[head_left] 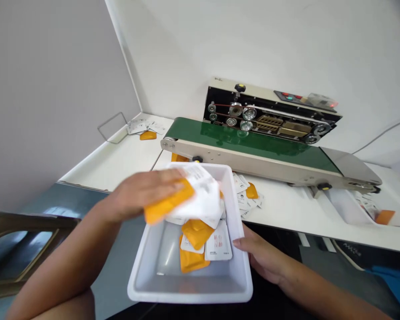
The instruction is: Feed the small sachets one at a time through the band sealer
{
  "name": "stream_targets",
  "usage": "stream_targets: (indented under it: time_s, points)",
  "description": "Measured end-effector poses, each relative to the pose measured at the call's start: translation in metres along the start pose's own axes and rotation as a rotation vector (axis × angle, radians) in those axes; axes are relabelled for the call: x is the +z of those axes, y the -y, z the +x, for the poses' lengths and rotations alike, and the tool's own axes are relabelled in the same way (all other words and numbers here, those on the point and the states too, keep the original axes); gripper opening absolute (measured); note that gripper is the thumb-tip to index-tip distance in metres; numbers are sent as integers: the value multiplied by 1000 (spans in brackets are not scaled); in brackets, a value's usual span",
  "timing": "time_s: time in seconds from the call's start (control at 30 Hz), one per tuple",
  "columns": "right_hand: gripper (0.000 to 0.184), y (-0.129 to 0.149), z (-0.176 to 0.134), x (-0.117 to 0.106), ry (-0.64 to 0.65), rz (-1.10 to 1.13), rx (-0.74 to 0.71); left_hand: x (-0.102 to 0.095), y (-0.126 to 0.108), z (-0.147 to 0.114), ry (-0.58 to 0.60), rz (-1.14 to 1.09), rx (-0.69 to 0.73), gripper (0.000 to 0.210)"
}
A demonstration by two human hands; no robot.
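Across from me, a person's left hand [136, 193], blurred, grasps white and orange sachets [202, 195] over a white plastic bin [190, 297], where more packets [197, 233] lie loosely heaped. The right hand [262, 255] grips the bin's side, thumb over its rim; beyond, a green conveyor belt [253, 149] stands on the white table [120, 171].

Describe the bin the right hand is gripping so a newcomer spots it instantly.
Find the long green conveyor belt. In the foreground, below its left end, is a white bin containing orange and white packets. Unlike the second bin at far right, it has the right hand gripping its rim.
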State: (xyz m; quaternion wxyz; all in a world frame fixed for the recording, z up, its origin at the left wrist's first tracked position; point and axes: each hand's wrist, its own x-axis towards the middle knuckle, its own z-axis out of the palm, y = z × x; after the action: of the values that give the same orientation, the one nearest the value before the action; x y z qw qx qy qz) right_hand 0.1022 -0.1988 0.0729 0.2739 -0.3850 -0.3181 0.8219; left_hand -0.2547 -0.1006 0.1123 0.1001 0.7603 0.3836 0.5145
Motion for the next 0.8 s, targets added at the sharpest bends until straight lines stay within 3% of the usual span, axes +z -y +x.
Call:
stream_targets:
  time_s: [0.03,0.07,0.1,0.23,0.33,0.4,0.43,0.53,0.57,0.63,0.73,0.8]
  points:
    - [78,1,-1,1,-11,-1,0,9,-15,-3,365,-16,140,39]
    - [78,2,-1,3,-27,-6,3,18,-28,-4,573,-42,264,46]
    - [77,2,-2,4,-43,-14,9,29,-38,-4,682,-65,337,54]
    - [79,0,-2,4,-82,-36,14,56,-50,2,822,-152,402,64]
    - [79,-2,-3,1,-54,-10,-2,44,-30,11,874,-221,367,66]
    - [79,-2,-3,0,-31,0,1,24,0,22,792,-231,292,65]
    - [80,-2,-4,-1,-24,2,6,14,20,31,675,-228,237,64]
    - [83,-2,-5,-1,-20,10,19,-11,92,61,63,16,-46,67]
    - [84,-2,-5,-1,-17,16,25,-16,118,71,-35,198,-165,64]
    - [85,-1,-4,0,-18,26,34,-22,167,88,43,515,-326,69]
    - [87,1,0,2,-31,15,41,-24,230,106,390,776,-387,96]
    - [89,2,3,3,-22,1,36,-24,262,114,540,843,-404,108]
